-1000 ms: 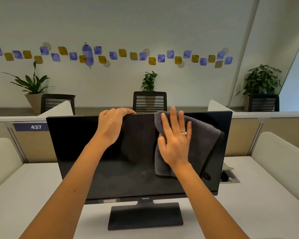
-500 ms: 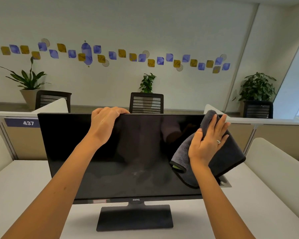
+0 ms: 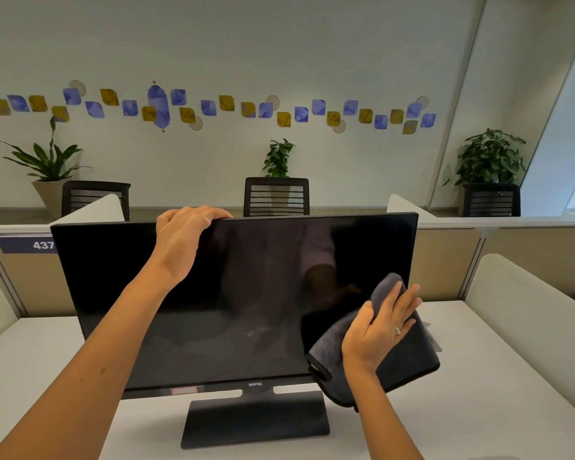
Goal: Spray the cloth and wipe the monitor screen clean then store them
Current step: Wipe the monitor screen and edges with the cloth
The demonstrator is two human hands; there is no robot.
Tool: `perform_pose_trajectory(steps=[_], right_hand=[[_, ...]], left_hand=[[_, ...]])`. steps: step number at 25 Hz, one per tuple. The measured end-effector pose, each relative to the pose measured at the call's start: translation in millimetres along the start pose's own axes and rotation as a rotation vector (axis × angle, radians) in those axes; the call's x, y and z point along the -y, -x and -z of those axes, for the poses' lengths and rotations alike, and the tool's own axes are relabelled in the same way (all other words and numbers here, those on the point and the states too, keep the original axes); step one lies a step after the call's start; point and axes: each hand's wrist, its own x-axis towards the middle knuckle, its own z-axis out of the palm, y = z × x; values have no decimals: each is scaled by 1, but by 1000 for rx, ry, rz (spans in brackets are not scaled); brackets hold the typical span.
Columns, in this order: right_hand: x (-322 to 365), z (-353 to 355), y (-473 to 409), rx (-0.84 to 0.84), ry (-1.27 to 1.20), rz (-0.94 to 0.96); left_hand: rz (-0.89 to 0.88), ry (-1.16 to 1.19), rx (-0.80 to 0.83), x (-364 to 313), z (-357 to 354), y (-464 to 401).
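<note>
left forearm (image 3: 120, 327): bare | right forearm (image 3: 384, 423): bare | right grip (image 3: 379, 332): slim ring (image 3: 398, 331) on finger

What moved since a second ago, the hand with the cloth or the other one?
The right hand slid the grey cloth from the top middle of the monitor screen across to its right edge, then down to the lower right corner, fingers flat on the cloth throughout. The left hand stayed gripping the monitor's top edge.
</note>
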Motion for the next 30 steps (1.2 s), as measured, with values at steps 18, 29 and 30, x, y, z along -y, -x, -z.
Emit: perform_pose_trajectory(steps=[18, 29, 30], right_hand=[[17, 5, -53, -42, -20, 69], [16, 0, -8, 2, 86, -120], [26, -3, -6, 9, 90, -93]], left_hand=[[2, -8, -16, -9, 0, 5], [-39, -126, 5, -12, 5, 7], [-55, -152, 7, -12, 4, 6]])
